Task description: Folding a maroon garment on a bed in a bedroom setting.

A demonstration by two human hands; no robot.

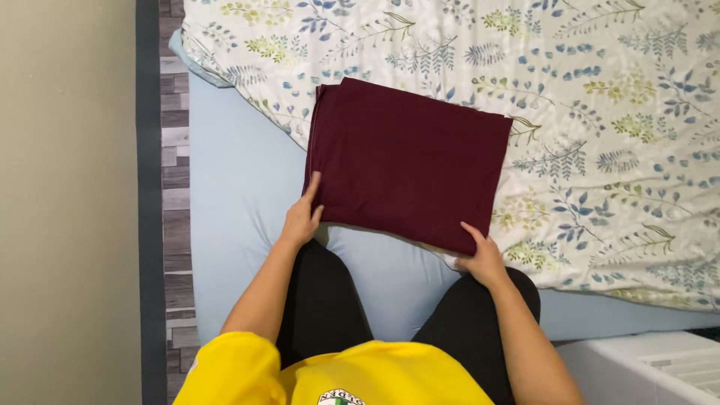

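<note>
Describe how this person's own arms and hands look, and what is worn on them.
Both arms are bare from the upper arm down. The left hand and right hand wear no gloves, and no rings, watch or bracelet can be seen. Short bright yellow shirt sleeves cover only the shoulders; the shirt has a round badge on the chest. Black trousers cover the legs.

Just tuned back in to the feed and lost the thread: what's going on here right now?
A person kneeling on a bed has both hands on a folded maroon cloth. The left hand rests on its near left corner and the right hand grips its near right corner. The cloth lies flat as a neat rectangle, partly on the pale blue sheet and partly on the leaf-print bedspread, which is pulled back at an angle.
</note>
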